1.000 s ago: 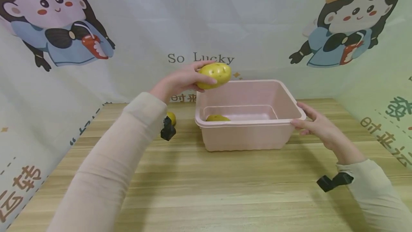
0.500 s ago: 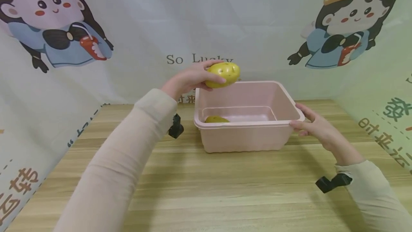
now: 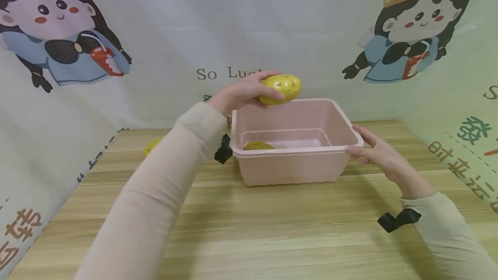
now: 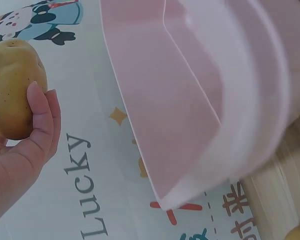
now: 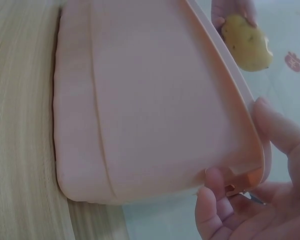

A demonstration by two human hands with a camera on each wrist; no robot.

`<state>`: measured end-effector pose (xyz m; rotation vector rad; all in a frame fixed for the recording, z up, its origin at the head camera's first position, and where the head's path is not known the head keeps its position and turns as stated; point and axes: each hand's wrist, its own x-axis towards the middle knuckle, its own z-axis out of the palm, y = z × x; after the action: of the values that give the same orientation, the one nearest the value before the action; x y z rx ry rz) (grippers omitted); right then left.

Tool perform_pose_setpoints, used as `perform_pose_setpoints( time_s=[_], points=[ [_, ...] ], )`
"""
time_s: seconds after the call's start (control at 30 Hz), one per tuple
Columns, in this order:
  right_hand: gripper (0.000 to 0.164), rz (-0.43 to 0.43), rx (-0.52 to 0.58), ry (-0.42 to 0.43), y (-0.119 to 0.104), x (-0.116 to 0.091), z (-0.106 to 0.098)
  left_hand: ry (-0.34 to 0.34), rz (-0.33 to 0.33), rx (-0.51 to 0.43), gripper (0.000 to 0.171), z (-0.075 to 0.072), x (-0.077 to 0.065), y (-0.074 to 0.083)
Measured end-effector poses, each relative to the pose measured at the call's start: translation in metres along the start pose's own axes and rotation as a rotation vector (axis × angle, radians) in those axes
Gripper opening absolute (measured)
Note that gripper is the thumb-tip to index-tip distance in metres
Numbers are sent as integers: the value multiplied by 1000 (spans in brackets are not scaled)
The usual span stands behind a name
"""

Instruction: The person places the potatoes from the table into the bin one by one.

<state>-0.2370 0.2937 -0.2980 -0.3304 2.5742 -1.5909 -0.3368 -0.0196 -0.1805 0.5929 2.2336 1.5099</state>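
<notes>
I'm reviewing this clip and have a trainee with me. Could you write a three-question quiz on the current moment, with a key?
1. Multiple choice: what does the left hand hold?
A) a spoon
B) a potato
C) a cup
2. True or false: the right hand grips one end of the pink bin.
3. Short answer: does the held potato touch the bin, and which wrist view shows a gap between them most plainly?

Key:
1. B
2. True
3. No; the left wrist view.
</notes>
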Motion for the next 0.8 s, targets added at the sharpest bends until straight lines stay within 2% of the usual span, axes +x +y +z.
perform_pose_setpoints(
  time_s=[0.47, 0.63, 0.8],
  points=[
    [75, -2, 1, 16, 0, -2, -2, -18, -13, 27, 74, 10, 23, 8],
    [75, -8, 2, 22, 0, 0, -2, -8, -18, 1, 72, 11, 31, 9],
    [77, 1, 4, 23, 0, 0, -2, 7, -59, -25, 72, 13, 40, 6]
  ],
)
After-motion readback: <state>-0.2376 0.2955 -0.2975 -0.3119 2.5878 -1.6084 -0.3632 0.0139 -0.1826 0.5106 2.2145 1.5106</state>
